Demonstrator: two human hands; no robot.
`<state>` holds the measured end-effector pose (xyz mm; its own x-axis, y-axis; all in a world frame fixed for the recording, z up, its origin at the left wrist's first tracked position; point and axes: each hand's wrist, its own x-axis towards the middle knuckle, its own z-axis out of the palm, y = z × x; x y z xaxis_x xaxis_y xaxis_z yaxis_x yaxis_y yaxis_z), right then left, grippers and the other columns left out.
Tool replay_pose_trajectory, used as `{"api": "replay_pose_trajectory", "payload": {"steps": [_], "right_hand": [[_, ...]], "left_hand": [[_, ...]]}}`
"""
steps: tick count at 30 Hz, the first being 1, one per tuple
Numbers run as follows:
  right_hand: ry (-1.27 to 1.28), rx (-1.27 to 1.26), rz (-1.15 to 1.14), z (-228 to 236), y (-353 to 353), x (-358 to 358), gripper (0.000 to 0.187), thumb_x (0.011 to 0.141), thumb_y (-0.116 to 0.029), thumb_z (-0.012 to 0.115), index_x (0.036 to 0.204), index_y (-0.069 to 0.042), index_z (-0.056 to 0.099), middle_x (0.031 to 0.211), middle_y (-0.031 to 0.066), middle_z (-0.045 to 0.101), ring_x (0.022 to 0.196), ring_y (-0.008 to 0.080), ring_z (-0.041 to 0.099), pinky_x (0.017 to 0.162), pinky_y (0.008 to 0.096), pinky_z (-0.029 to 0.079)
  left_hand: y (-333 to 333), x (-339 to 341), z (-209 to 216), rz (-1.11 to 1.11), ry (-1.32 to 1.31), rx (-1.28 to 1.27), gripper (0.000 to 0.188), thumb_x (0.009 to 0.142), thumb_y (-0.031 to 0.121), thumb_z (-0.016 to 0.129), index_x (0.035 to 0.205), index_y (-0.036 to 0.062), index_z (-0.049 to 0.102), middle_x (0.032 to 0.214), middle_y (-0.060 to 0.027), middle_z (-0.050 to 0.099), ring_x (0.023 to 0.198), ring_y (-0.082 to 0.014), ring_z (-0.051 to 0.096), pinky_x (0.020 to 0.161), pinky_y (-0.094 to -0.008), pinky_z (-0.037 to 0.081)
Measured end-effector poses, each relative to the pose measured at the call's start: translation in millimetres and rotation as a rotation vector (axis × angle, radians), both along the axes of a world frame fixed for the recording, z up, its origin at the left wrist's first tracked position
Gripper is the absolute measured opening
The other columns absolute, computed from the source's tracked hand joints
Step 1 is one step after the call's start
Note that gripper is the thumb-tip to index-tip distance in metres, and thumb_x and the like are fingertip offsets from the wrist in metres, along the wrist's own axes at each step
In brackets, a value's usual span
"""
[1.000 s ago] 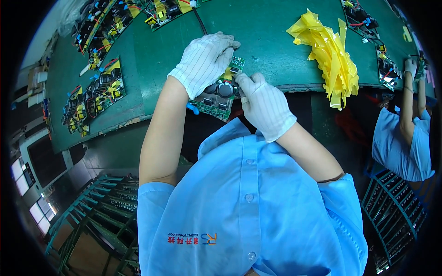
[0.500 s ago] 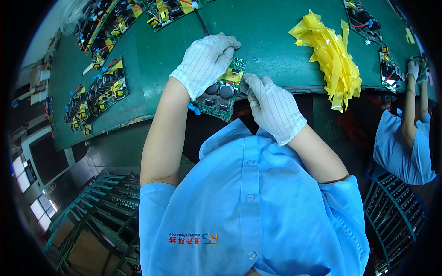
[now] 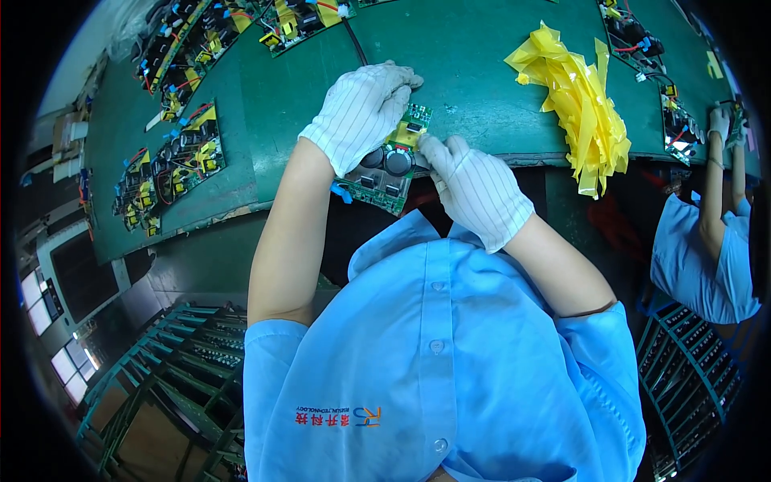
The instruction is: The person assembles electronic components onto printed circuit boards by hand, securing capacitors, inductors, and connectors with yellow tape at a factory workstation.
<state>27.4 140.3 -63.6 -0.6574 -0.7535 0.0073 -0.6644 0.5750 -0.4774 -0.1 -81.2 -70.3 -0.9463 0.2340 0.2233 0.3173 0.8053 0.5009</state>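
A green circuit board (image 3: 392, 193) is tilted at the near edge of the table, with two round black capacitors, yellow tape and a blue connector hanging at its lower left. My left hand (image 3: 359, 112), in a white striped glove, lies across the board's upper left side with its fingers curled over it, hiding that part. At the board's right edge is my right hand (image 3: 475, 189), gloved likewise. Its thumb and fingers are pressed together against the edge; whatever they pinch is too hidden to name. A black cable (image 3: 353, 40) runs behind my left hand.
Crumpled yellow tape strips (image 3: 582, 112) hang over the front edge of the green table (image 3: 474, 72). Several more circuit boards (image 3: 181, 157) lie left, at the back and at right. Another person's gloved hand (image 3: 720, 120) works at far right. Green racks (image 3: 161, 369) stand below.
The board and my left hand have shifted very slightly right. My right fingertips have moved a little in toward the board's edge, and a grey bit seen at them before is now hidden.
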Motion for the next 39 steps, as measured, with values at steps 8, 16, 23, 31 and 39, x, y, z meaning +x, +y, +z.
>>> {"api": "replay_pose_trajectory", "payload": {"steps": [8,16,23,31,39], "right_hand": [[0.004,0.042,0.070,2.2,6.5,-15.0,0.046,0.086,-0.010,0.056,0.132,-0.006,0.050,0.091,0.0170,0.058,0.073,0.0323,0.066,0.060,0.0446,0.054],[0.003,0.058,0.101,3.1,3.5,-18.6,0.048,0.086,-0.011,0.057,0.133,-0.007,0.051,0.093,0.0166,0.058,0.074,0.0316,0.067,0.061,0.0446,0.054],[0.020,0.140,0.163,4.1,-2.1,-18.5,0.043,0.086,-0.009,0.055,0.129,-0.009,0.056,0.093,0.0186,0.058,0.074,0.0328,0.066,0.061,0.0458,0.054],[-0.090,0.026,0.134,5.8,-0.3,-19.6,0.044,0.085,-0.009,0.056,0.129,-0.006,0.056,0.092,0.0213,0.058,0.073,0.0360,0.066,0.061,0.0466,0.054],[-0.130,0.079,0.084,22.4,-11.6,-17.0,0.041,0.087,-0.010,0.054,0.128,-0.006,0.058,0.092,0.0222,0.059,0.074,0.0376,0.066,0.063,0.0466,0.055]], "left_hand": [[0.2,1.6,6.8,0.003,-0.143,0.036,0.027,0.095,0.015,0.053,0.114,0.0028,0.069,0.121,-0.0178,0.067,0.121,-0.0375,0.058,0.104,-0.0438,0.046],[-2.1,-1.2,3.8,0.002,-0.071,0.022,0.025,0.094,0.015,0.054,0.109,0.0045,0.070,0.114,-0.0162,0.070,0.115,-0.0367,0.062,0.100,-0.0428,0.049],[-4.4,5.3,22.8,0.004,-0.202,0.233,0.027,0.095,0.013,0.053,0.115,0.0018,0.067,0.117,-0.0176,0.068,0.117,-0.0368,0.061,0.100,-0.0427,0.048],[-4.0,42.5,9.1,0.216,-0.025,0.031,0.038,0.093,0.007,0.053,0.131,0.0052,0.058,0.132,-0.0213,0.059,0.129,-0.0405,0.051,0.109,-0.0464,0.040],[-7.9,40.2,-8.6,0.260,-0.043,0.074,0.043,0.094,0.011,0.053,0.137,0.0115,0.052,0.138,-0.0167,0.055,0.131,-0.0390,0.048,0.110,-0.0484,0.037]]}}
